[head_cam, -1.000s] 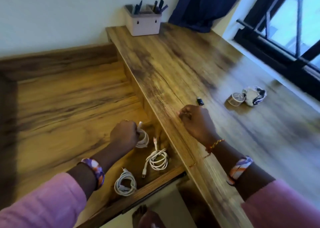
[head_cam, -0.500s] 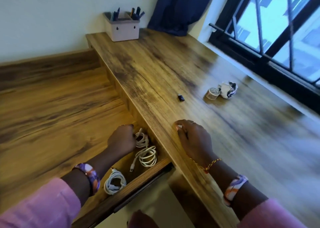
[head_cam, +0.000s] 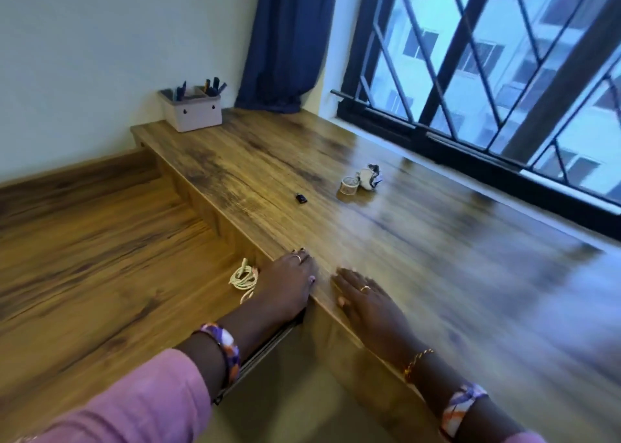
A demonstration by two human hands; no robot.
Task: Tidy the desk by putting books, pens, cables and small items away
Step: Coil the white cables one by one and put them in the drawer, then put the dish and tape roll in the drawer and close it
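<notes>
We see a coiled white cable (head_cam: 244, 278) at lower middle, its long side running up the frame. Our left hand (head_cam: 285, 286) and right hand (head_cam: 364, 296) lie flat, fingers straight, on the brown wooden tabletop (head_cam: 420, 241) by a barred window (head_cam: 487, 73).

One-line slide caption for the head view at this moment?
Both hands, left hand and right hand, rest at the desk edge beside a coiled white cable; small items remain on top.

Blue curtain (head_cam: 285, 39) beside barred window (head_cam: 487, 73), pale wall (head_cam: 100, 56)
</notes>
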